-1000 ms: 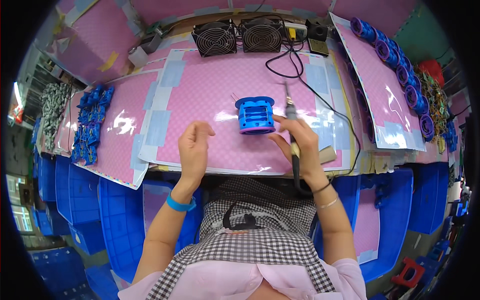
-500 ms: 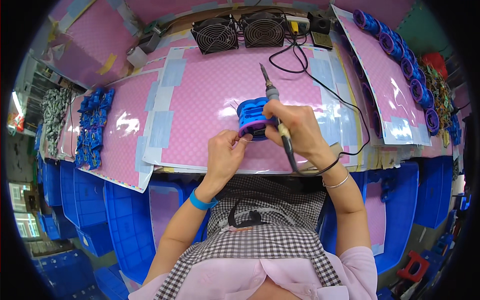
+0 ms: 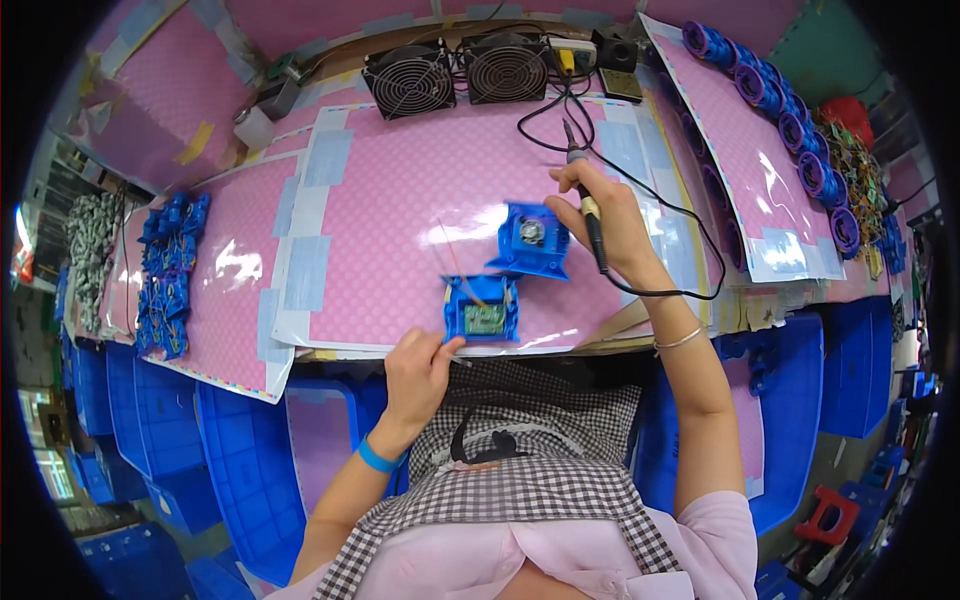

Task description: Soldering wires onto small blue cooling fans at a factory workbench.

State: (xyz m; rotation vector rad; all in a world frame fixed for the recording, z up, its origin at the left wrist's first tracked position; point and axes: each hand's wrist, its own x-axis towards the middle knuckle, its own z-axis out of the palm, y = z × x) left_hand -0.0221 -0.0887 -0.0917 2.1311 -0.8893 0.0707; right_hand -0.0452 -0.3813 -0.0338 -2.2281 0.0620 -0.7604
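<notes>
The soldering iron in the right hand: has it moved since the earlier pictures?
Yes. The soldering iron, in the right hand, has swung from pointing down beside the blue housing to tip-up, toward the two black fans.

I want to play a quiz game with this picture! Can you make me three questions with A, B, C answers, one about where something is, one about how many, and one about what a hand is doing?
1. Where is the pile of grey parts?
A. far left
B. far right
C. by the fans

2. How many black fans stand at the back of the pink mat?
A. one
B. two
C. four

3. What does the right hand hold?
A. nothing
B. a cup
C. a soldering iron

Answers: 1 A, it lies at the left edge. 2 B, two sit side by side. 3 C, fingers wrap its handle, tip pointing away.
</notes>
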